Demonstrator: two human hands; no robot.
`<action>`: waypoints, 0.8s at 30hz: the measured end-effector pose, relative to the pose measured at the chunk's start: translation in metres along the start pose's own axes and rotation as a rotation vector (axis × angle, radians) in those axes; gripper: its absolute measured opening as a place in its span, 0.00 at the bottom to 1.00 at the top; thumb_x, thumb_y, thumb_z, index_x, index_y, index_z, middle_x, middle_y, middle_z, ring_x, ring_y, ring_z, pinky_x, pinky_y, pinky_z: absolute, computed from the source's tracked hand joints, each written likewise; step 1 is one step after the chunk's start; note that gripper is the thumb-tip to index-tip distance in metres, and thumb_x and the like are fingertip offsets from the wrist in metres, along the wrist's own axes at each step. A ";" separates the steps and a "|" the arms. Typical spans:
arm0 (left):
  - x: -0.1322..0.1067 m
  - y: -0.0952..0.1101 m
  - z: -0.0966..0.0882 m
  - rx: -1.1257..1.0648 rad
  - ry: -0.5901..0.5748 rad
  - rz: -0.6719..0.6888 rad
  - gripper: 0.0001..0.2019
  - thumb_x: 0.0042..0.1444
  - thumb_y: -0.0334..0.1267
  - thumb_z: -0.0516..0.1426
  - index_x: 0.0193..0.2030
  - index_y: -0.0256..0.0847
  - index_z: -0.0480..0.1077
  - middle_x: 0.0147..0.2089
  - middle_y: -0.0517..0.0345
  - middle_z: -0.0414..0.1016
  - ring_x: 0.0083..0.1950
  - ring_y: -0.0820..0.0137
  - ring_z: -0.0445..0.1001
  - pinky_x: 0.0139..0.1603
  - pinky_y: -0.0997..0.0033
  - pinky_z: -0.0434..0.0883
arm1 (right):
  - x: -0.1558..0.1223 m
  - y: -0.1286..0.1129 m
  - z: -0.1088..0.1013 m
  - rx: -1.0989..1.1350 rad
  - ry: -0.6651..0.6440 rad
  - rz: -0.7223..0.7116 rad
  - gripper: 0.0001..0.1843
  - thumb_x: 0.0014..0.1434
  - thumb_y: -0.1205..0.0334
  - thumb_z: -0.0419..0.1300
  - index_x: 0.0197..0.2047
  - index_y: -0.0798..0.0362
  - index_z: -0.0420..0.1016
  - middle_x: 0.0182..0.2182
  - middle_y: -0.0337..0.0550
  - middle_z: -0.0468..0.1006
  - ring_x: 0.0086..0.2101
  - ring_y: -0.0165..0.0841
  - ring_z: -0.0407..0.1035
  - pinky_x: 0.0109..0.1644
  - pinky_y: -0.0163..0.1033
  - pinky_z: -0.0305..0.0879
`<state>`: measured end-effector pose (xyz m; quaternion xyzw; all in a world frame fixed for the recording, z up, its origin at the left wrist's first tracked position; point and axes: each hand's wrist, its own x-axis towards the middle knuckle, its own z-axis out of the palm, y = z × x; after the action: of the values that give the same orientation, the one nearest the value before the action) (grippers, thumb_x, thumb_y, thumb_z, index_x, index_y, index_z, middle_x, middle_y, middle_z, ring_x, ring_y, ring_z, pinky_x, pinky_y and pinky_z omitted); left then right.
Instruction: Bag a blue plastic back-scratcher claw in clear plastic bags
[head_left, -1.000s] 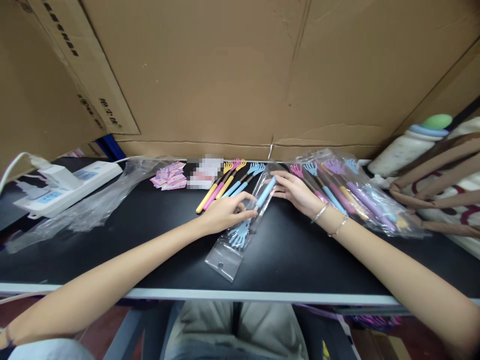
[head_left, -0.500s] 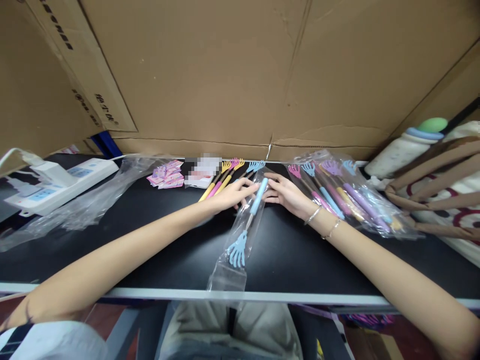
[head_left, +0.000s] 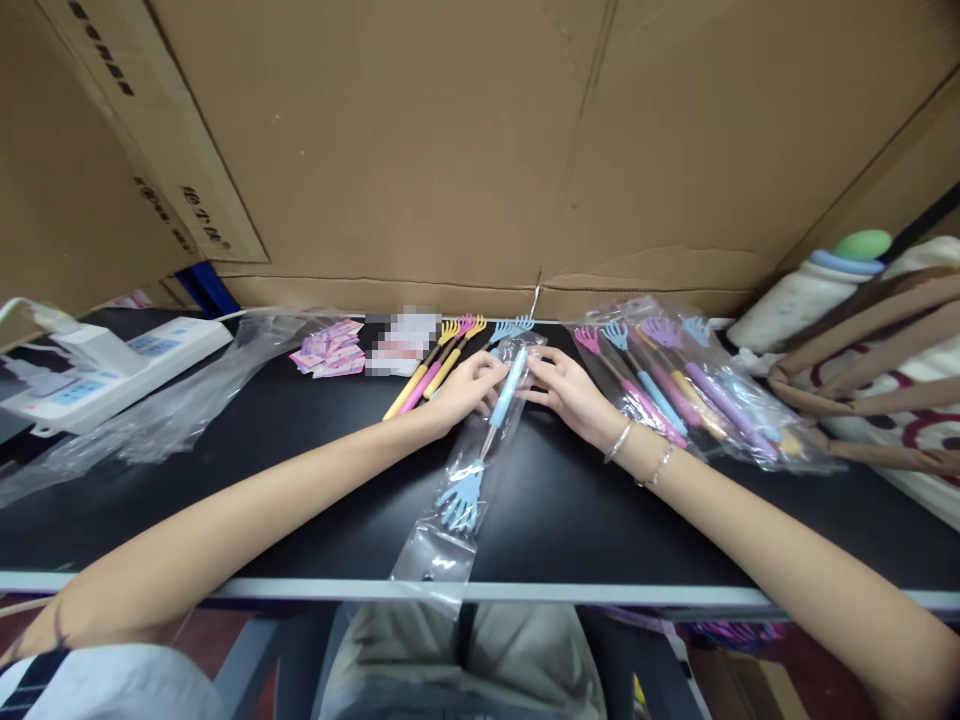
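A light-blue back scratcher point(head_left: 508, 390) lies inside a clear plastic bag point(head_left: 442, 555), its claw end pointing toward me and its handle end away. My left hand point(head_left: 472, 388) has its fingers closed on the bag's far left side, close to the handle. On the other side, my right hand point(head_left: 562, 388) pinches the bag's far right edge beside the handle tip. The bag's near flap hangs over the table's front edge. Just left of my left hand are yellow and pink back scratchers point(head_left: 421, 382) without bags, with blue claw heads point(head_left: 514, 326) behind the hands.
Several bagged back scratchers point(head_left: 701, 385) are piled at the right. Small pink cards point(head_left: 328, 348) lie at the back left, near loose clear bags point(head_left: 202, 390). A white power strip point(head_left: 120, 370) occupies the far left. A bottle point(head_left: 802, 300) and a fabric bag point(head_left: 885, 370) stand far right.
The bagged blue back scratcher has shifted slightly toward me and left at its claw end, and the bag's flap now reaches past the table edge. Both hands stay at its far end.
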<state>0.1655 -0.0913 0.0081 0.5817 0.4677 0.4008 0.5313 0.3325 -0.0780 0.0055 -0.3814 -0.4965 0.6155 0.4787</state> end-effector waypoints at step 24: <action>0.011 -0.005 -0.012 0.015 0.063 0.258 0.06 0.61 0.38 0.52 0.39 0.38 0.64 0.25 0.65 0.65 0.24 0.79 0.67 0.21 0.84 0.61 | 0.015 0.000 0.017 -0.076 -0.049 -0.097 0.18 0.49 0.50 0.66 0.32 0.51 0.64 0.25 0.32 0.72 0.27 0.26 0.69 0.36 0.34 0.68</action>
<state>0.1555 -0.0778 0.0042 0.6280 0.4084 0.4804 0.4561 0.3121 -0.0677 0.0092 -0.3597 -0.5490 0.5814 0.4808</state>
